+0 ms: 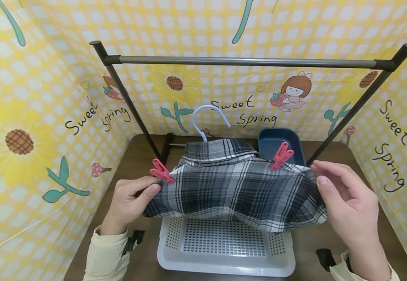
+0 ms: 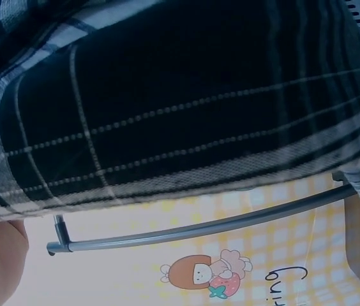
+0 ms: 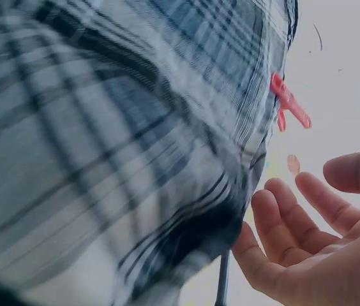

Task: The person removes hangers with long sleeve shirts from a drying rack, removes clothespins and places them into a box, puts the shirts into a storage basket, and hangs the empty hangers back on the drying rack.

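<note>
A grey, black and white plaid shirt [image 1: 217, 191] hangs on a hanger, whose pale blue hook [image 1: 208, 106] rises above the collar. One pink clothespin [image 1: 162, 171] clips the left shoulder; a second pink clothespin [image 1: 282, 156] clips the right shoulder. My left hand [image 1: 129, 199] pinches the left shoulder edge between thumb and fingers, just below its clothespin. At the right shoulder is my right hand [image 1: 351, 203], fingertips at the cloth. In the right wrist view this hand [image 3: 307, 248] has loose fingers beside the shirt, thumb apart. Fabric [image 2: 167, 108] fills most of the left wrist view.
Behind the shirt stands a dark rack with a horizontal bar [image 1: 245, 61]. A white perforated basket [image 1: 224, 265] sits below the shirt on the brown table [image 1: 309, 265]. A dark blue bin [image 1: 277, 134] is at the back right. Patterned sheeting surrounds the table.
</note>
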Demonstrator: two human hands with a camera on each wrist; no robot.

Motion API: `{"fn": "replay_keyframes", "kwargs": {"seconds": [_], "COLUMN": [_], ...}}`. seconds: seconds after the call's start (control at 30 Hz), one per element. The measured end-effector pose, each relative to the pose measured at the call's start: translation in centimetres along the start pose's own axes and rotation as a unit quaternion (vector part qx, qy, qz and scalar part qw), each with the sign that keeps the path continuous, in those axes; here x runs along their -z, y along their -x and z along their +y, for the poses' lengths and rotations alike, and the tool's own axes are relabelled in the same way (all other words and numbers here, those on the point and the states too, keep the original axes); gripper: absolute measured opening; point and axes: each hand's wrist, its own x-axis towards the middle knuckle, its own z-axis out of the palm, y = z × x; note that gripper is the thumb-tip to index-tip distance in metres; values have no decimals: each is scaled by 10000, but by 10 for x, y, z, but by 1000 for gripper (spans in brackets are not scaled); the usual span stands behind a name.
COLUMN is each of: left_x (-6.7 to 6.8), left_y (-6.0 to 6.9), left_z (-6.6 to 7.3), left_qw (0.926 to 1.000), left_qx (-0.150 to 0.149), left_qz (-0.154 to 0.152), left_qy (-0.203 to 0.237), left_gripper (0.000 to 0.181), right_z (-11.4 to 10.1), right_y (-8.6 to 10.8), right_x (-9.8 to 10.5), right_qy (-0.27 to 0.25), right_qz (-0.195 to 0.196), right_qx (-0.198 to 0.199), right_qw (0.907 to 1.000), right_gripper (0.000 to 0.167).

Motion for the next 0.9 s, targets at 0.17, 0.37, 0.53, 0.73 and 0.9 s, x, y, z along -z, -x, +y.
{"fn": "replay_keyframes", "kwargs": {"seconds": [0.17,0.37,0.53,0.73,0.9], "left_x": [-2,-8,-12,-17,-19], "left_y": [5,14,28,43,54], "left_z": [-2,-2,-3,-2,-1], "left_qw": [10000,9996,9996,9986,9939], "left_qx": [37,132,244,480,920], "left_qz": [-8,-76,-131,-226,-475], "left_qy": [2,-242,-106,11,-391], "left_gripper": [31,33,28,22,17], "right_z": [-7,-9,3,15,22], "right_y": [-9,-15,-11,-2,5], "right_x": [-11,-18,-18,-15,-14], "right_qy": [700,1435,1378,1016,854], "right_qz": [-462,-1239,-1644,-1914,-2019], "right_qx": [2,-744,-1239,-1558,-1628], "right_qw": [9965,9790,9688,9637,9620], "right_gripper": [38,49,45,41,36]}}
